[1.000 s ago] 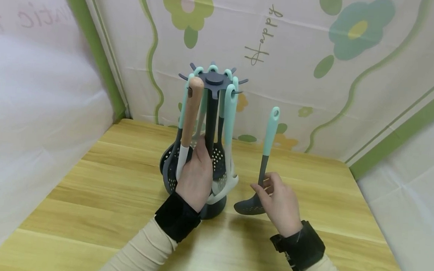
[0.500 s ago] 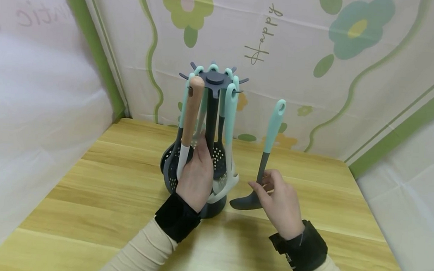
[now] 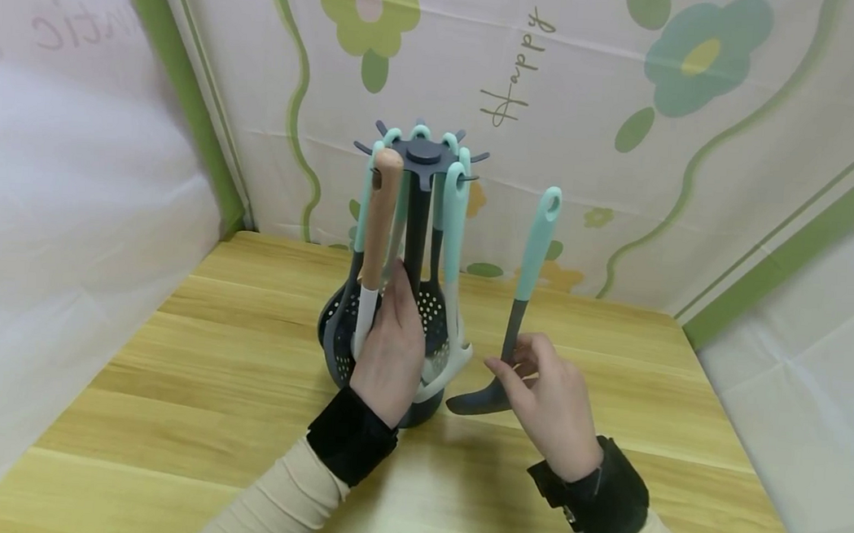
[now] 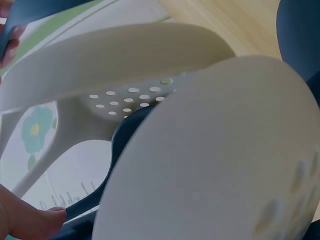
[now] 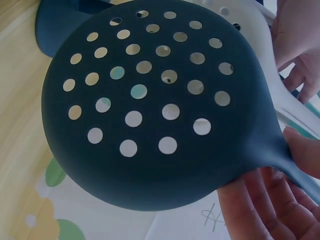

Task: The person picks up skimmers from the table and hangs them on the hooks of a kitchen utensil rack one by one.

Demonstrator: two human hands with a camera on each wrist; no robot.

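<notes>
My right hand (image 3: pixel 554 401) pinches a dark slotted skimmer (image 3: pixel 536 249) by its neck, just above the head. Its mint handle points up and leans right. In the right wrist view the skimmer's round perforated bowl (image 5: pixel 150 185) fills much of the frame, with thumb and fingers on the neck. To its left stands a dark utensil stand (image 3: pixel 425 154) hung with several utensils. My left hand (image 3: pixel 392 354) reaches in among them and grips the stand's pole, its fingers partly hidden. The left thumb (image 4: pixel 35 220) shows on a dark part in the left wrist view.
A wooden-handled utensil (image 3: pixel 380 215) hangs at the stand's front left, beside a mint-handled pale utensil (image 3: pixel 455 219) at the front right. Bare prongs stick out from the stand's top. Behind the wooden table (image 3: pixel 194 350) hangs a flowered cloth (image 3: pixel 568 112).
My right hand has lifted the skimmer slightly and shifted it left towards the stand; its bowl has turned and its handle leans more to the right. My left hand stays on the stand.
</notes>
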